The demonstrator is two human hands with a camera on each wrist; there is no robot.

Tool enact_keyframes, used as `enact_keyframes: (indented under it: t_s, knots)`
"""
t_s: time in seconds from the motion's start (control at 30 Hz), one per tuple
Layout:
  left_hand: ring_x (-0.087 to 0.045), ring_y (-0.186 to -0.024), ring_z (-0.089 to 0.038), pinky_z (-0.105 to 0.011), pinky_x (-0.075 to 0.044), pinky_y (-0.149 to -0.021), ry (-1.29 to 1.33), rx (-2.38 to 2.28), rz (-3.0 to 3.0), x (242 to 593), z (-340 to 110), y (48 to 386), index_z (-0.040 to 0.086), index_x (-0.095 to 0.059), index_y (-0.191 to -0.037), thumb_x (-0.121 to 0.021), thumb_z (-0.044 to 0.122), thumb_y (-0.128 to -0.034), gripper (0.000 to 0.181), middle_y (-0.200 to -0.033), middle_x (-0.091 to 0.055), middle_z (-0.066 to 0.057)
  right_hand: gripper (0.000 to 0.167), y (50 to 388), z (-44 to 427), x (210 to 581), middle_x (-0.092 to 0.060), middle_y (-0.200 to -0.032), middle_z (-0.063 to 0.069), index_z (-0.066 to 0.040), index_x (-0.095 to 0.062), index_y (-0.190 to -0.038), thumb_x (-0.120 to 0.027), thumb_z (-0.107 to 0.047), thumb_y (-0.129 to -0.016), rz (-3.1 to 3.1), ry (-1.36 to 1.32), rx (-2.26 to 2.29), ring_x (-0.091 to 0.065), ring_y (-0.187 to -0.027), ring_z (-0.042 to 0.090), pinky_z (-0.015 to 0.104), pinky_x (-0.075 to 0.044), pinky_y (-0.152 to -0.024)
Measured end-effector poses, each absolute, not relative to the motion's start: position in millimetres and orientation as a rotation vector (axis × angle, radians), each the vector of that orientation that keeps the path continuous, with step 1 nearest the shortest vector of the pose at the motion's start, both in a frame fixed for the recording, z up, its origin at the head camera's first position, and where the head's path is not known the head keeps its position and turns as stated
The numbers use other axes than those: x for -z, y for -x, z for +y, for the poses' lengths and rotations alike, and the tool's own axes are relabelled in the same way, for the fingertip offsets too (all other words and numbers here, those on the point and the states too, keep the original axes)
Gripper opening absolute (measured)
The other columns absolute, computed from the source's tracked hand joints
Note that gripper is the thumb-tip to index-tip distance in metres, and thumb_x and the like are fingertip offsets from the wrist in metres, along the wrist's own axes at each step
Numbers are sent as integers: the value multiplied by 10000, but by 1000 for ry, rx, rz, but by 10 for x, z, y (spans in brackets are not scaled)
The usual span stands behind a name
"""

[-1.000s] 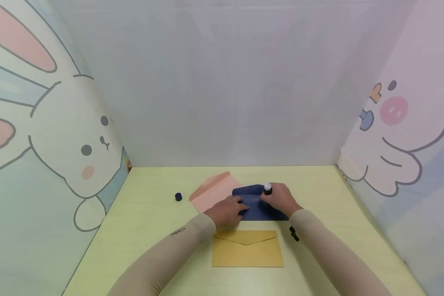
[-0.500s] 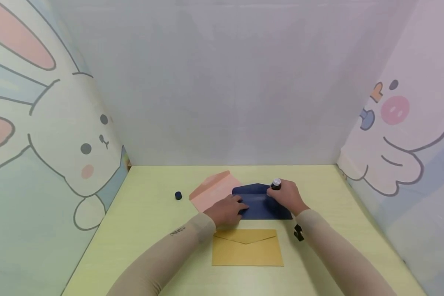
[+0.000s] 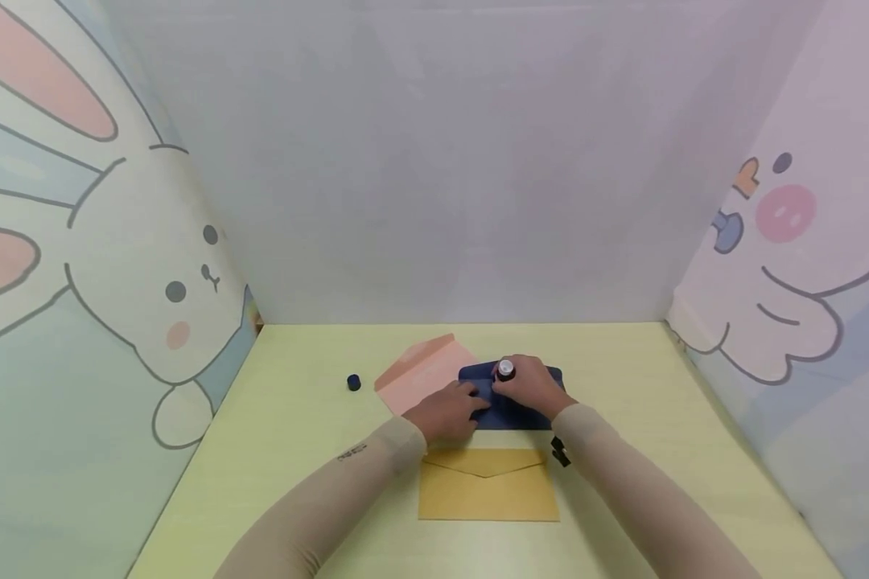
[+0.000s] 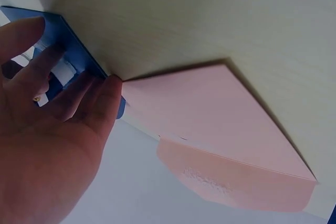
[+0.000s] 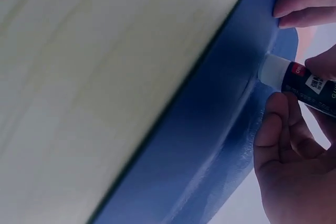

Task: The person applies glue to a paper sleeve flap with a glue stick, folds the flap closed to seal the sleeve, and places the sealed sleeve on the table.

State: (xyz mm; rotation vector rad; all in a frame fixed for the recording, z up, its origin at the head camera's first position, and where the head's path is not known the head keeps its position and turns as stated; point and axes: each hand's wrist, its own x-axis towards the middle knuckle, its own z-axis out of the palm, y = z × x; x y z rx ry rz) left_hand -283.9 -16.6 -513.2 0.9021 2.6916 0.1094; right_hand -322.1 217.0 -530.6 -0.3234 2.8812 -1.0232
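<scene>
My right hand [image 3: 532,386] grips a dark glue stick [image 3: 505,371] with a white collar. In the right wrist view, the glue stick's end [image 5: 273,70] meets the navy envelope along its flap, where pale glue streaks [image 5: 202,169] show. The navy envelope [image 3: 510,416] lies flat with its flap unfolded away from me. My left hand [image 3: 445,412] rests on its left part, fingers extended. To the left, partly under that hand, lies a pink envelope [image 4: 210,114], also with an unfolded flap; whitish marks [image 4: 207,181] show on the flap.
A dark round cap [image 3: 354,383] stands on the light table, left of the pink envelope. Nearest me lies a yellow envelope [image 3: 488,494], its flap folded down. A pale wall [image 3: 449,201] rises behind the table, and cartoon-printed panels [image 3: 152,281] flank it.
My right hand slid the glue stick rightward along the navy envelope, then back left, closer to my left hand. My left hand has stayed in place.
</scene>
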Motion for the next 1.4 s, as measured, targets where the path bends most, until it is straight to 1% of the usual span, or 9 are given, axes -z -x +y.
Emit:
enact_keyframes:
  t_s: [0.1, 0.3, 0.33, 0.5, 0.57, 0.77, 0.93, 1.17, 1.4]
  knots:
    - [-501, -1730, -301, -486, -468, -1410, -911, -103, 2696, 5131, -168, 2838, 373, -634, -1710, -628, 367, -1207, 503, -1863, -502, -39, 172, 3235, 2185, 5273, -834, -1206, 147, -102, -869, -1161, -865, -172, -1004, 2885, 389, 972, -757, -1012, 230, 459, -658, -931]
    - [-502, -1731, -297, -483, -476, -1404, -927, -105, 2700, 5130, -177, 2837, 377, -625, -1717, -634, 365, -1208, 509, -1858, -508, -40, 227, 3251, 2267, 5291, -732, -1184, 189, -138, -902, -1196, -844, -118, -977, 2884, 479, 901, -690, -963, 283, 455, -623, -875]
    - [-501, -1732, -298, -484, -477, -1403, -929, -105, 2698, 5134, -175, 2835, 373, -622, -1720, -630, 364, -1210, 510, -1858, -507, -43, 227, 3301, 2325, 5385, -729, -1194, 173, -159, -905, -1204, -849, -149, -984, 2887, 529, 907, -687, -972, 277, 442, -622, -880]
    - [-492, -1741, -304, -493, -479, -1402, -917, -92, 2691, 5128, -154, 2824, 385, -613, -1726, -629, 372, -1210, 517, -1871, -495, -36, 198, 3273, 2338, 5364, -715, -1223, 172, -178, -912, -1183, -827, -136, -1009, 2867, 559, 871, -661, -978, 285, 455, -609, -890]
    - [-485, -1747, -307, -496, -477, -1403, -911, -84, 2689, 5127, -145, 2823, 393, -606, -1730, -625, 375, -1210, 521, -1876, -489, -32, 196, 3185, 2278, 5211, -705, -1224, 181, -160, -914, -1161, -814, -85, -1010, 2847, 495, 835, -646, -964, 283, 472, -598, -889]
    - [-482, -1749, -316, -505, -479, -1401, -899, -85, 2693, 5125, -151, 2830, 405, -607, -1727, -625, 372, -1210, 519, -1878, -489, -25, 154, 3184, 2358, 5245, -699, -1203, 144, -164, -907, -1147, -828, -92, -1035, 2885, 454, 754, -620, -930, 234, 425, -580, -859]
    - [-478, -1751, -320, -515, -478, -1402, -898, -99, 2692, 5140, -171, 2841, 412, -607, -1725, -624, 378, -1210, 517, -1882, -486, -24, 143, 3169, 2464, 5235, -702, -1222, 141, -171, -902, -1139, -838, -106, -1029, 2879, 403, 767, -638, -953, 231, 456, -600, -895]
    - [-480, -1742, -318, -508, -468, -1408, -909, -116, 2695, 5129, -194, 2836, 393, -614, -1724, -621, 362, -1213, 512, -1870, -498, -34, 149, 3147, 2625, 5227, -696, -1178, 139, -160, -901, -1129, -848, -83, -1013, 2893, 390, 760, -623, -940, 243, 468, -584, -889]
    - [-485, -1736, -309, -500, -466, -1410, -911, -113, 2692, 5125, -188, 2822, 375, -624, -1719, -604, 353, -1217, 503, -1869, -497, -34, 263, 3044, 2839, 5190, -766, -1328, 232, -121, -886, -1285, -804, -156, -1038, 2871, 271, 965, -681, -1009, 263, 407, -576, -865]
